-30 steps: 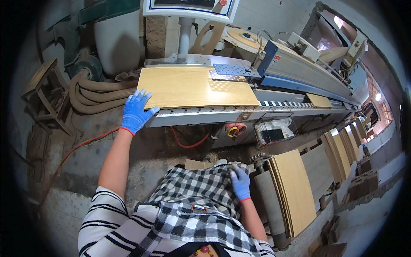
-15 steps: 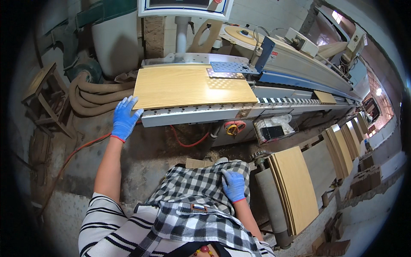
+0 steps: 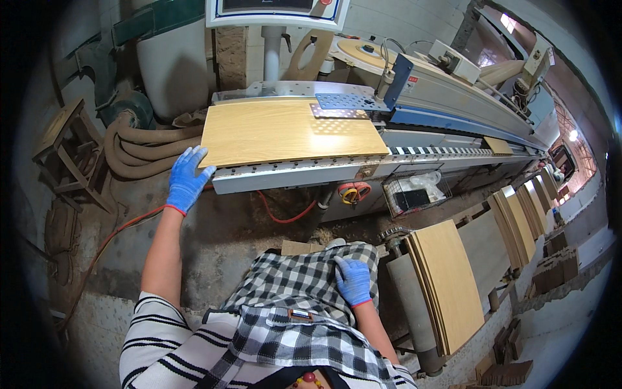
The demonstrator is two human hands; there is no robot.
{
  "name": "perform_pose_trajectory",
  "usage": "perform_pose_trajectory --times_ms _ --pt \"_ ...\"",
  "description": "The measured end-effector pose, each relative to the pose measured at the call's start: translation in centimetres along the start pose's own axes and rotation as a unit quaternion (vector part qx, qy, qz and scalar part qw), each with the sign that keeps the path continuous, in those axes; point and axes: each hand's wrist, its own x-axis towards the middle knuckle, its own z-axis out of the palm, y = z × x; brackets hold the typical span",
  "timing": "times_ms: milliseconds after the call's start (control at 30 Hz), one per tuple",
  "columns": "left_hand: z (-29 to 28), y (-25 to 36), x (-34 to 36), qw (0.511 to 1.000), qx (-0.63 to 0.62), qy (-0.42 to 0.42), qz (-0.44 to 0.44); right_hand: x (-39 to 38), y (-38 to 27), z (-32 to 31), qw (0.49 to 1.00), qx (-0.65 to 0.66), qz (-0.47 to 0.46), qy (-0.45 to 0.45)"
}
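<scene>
A long light wood-grain board (image 3: 259,133) lies flat on the bed of a long machine in front of me. My left hand (image 3: 186,180), in a blue glove, is at the board's near left corner. Its fingers are stretched along the left end and the thumb stands apart near the front edge, touching the corner without wrapping round it. In a matching glove, my right hand (image 3: 354,281) rests on my black-and-white checked apron (image 3: 291,279), fingers laid out and holding nothing. A perforated blue plate (image 3: 350,102) overhangs the board's far edge.
Further right along the machine's track (image 3: 440,151) sits another board (image 3: 497,146). Stacked boards (image 3: 447,285) lie on rollers to my right. A wire basket (image 3: 416,194) and tape rolls (image 3: 354,192) hang below the bed. Ribbed hoses (image 3: 155,146) and a wooden stool (image 3: 71,155) are at left.
The smaller-looking board farther along the track has moved slightly right. My left hand stays at the near board's corner, and my right hand remains on the apron.
</scene>
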Motion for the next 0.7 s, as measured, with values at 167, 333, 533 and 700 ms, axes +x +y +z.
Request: perform_pose_trajectory --times_ms 167,333,533,700 --pt "-1.1 3.4 0.7 0.999 0.002 -0.013 -0.039 0.0 0.4 0.0 0.998 0.059 0.01 0.026" --pt "0.9 4.4 1.4 0.998 0.037 0.019 0.038 -0.4 2.1 -0.6 0.944 0.206 0.163 0.199" --pt "4.4 7.3 2.6 0.993 0.018 0.055 0.104 -1.9 11.1 -3.1 0.88 0.206 0.331 0.27" --pt "4.2 10.0 3.2 0.994 0.01 0.016 0.11 -2.3 17.8 -5.3 0.93 -0.185 0.305 0.091"
